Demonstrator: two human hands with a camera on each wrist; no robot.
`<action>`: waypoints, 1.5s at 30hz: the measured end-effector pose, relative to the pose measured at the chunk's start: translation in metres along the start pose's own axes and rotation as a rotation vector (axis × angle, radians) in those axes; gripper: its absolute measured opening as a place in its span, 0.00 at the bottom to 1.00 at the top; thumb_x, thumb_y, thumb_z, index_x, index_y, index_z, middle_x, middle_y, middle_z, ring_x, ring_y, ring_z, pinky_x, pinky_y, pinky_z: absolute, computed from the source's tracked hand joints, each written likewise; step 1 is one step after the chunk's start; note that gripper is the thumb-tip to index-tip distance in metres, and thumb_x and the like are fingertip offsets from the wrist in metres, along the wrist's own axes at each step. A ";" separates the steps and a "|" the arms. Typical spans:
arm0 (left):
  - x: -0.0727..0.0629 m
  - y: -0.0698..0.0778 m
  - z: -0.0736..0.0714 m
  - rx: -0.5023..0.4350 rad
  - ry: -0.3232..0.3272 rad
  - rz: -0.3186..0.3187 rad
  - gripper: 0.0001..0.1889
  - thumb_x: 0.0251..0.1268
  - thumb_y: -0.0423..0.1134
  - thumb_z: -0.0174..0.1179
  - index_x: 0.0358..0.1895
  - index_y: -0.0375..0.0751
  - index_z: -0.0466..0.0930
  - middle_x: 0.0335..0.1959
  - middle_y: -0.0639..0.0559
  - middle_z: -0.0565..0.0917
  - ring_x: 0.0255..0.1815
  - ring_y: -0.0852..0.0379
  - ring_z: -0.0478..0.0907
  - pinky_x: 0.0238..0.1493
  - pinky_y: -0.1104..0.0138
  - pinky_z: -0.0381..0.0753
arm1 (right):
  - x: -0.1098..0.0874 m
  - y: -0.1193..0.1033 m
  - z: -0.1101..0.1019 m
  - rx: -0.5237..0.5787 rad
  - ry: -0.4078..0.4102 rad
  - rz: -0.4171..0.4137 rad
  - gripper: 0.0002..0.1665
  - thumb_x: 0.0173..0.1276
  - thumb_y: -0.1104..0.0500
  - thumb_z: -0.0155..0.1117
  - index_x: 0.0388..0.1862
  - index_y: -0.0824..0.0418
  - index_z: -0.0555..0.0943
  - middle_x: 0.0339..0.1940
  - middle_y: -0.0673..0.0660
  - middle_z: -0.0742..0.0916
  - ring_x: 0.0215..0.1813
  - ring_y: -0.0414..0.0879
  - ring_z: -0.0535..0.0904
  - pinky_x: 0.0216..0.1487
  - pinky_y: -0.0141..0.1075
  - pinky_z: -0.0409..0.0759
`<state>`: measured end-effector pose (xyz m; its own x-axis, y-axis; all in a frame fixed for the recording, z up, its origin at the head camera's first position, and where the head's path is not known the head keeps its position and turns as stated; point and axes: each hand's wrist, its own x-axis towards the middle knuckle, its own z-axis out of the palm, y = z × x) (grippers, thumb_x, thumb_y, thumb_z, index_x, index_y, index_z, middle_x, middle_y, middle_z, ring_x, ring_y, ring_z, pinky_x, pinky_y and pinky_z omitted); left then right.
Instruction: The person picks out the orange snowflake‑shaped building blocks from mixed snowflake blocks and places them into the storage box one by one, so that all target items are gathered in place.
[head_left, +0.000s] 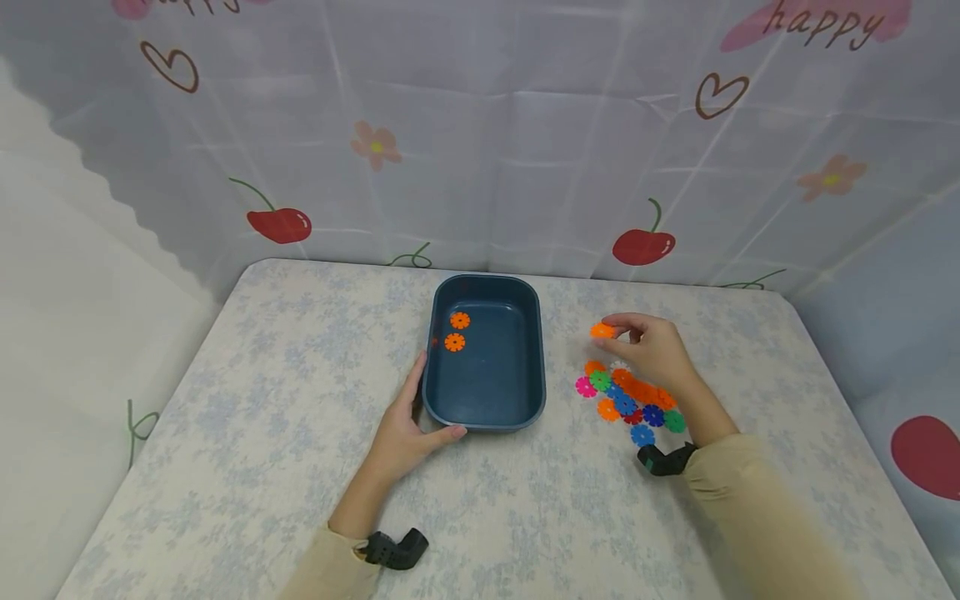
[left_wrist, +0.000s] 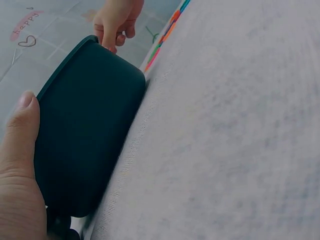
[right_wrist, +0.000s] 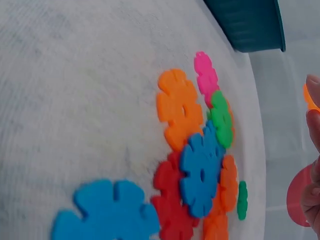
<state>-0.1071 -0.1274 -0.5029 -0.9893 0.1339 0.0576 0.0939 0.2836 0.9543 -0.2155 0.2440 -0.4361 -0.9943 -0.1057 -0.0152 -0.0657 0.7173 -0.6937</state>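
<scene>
A dark blue rectangular tray sits on the table, with two orange notched plastic discs inside toward its left. My left hand grips the tray's near left corner, fingers along the left side and thumb at the near rim. In the left wrist view the thumb lies against the tray's outer wall. To the right, my right hand pinches an orange notched disc between thumb and fingers, raised over the table. Just below that hand lies a loose pile of flower-shaped discs.
The pile mixes orange, blue, green, pink, red and white discs, some overlapping; one blue disc lies nearest the front. A patterned cloth covers the table. Behind the far edge hangs a printed curtain.
</scene>
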 end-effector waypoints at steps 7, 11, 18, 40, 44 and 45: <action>0.001 0.000 0.001 -0.013 -0.006 -0.018 0.62 0.50 0.42 0.78 0.82 0.58 0.39 0.82 0.60 0.44 0.82 0.58 0.44 0.80 0.53 0.52 | 0.003 -0.003 0.012 0.010 -0.006 -0.047 0.26 0.62 0.43 0.72 0.54 0.57 0.84 0.38 0.56 0.84 0.32 0.50 0.68 0.19 0.34 0.62; 0.001 0.000 0.001 -0.009 -0.004 -0.027 0.62 0.51 0.41 0.78 0.82 0.57 0.38 0.82 0.59 0.44 0.82 0.57 0.44 0.81 0.54 0.52 | 0.004 -0.009 0.016 0.034 -0.010 -0.059 0.27 0.61 0.42 0.72 0.54 0.56 0.84 0.34 0.57 0.81 0.33 0.51 0.68 0.18 0.35 0.61; 0.000 -0.001 0.000 -0.005 0.003 -0.012 0.61 0.51 0.45 0.77 0.82 0.59 0.39 0.82 0.62 0.45 0.82 0.58 0.45 0.80 0.52 0.53 | 0.005 -0.028 0.022 0.067 -0.013 -0.115 0.27 0.60 0.41 0.73 0.53 0.54 0.85 0.35 0.55 0.83 0.31 0.51 0.68 0.18 0.36 0.62; -0.007 0.035 -0.005 -0.009 -0.018 -0.058 0.59 0.54 0.41 0.76 0.81 0.59 0.39 0.83 0.53 0.44 0.83 0.52 0.44 0.81 0.51 0.51 | 0.014 -0.078 0.057 0.075 -0.084 -0.319 0.22 0.60 0.47 0.75 0.52 0.54 0.86 0.35 0.49 0.86 0.36 0.47 0.72 0.30 0.33 0.71; -0.006 0.035 -0.004 -0.012 -0.021 -0.059 0.59 0.54 0.42 0.76 0.81 0.59 0.39 0.83 0.54 0.44 0.83 0.53 0.44 0.81 0.52 0.50 | 0.016 -0.083 0.064 0.037 -0.092 -0.365 0.22 0.60 0.48 0.75 0.52 0.54 0.86 0.33 0.48 0.86 0.34 0.45 0.73 0.30 0.33 0.73; -0.006 0.035 -0.004 -0.013 -0.021 -0.058 0.59 0.54 0.42 0.76 0.81 0.60 0.39 0.83 0.54 0.44 0.83 0.53 0.44 0.81 0.52 0.50 | 0.016 -0.084 0.066 0.028 -0.094 -0.379 0.22 0.60 0.48 0.76 0.52 0.54 0.86 0.33 0.48 0.86 0.33 0.44 0.73 0.29 0.33 0.73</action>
<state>-0.0980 -0.1222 -0.4689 -0.9905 0.1378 -0.0042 0.0348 0.2791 0.9596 -0.2207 0.1371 -0.4255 -0.8876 -0.4236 0.1809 -0.4235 0.5958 -0.6824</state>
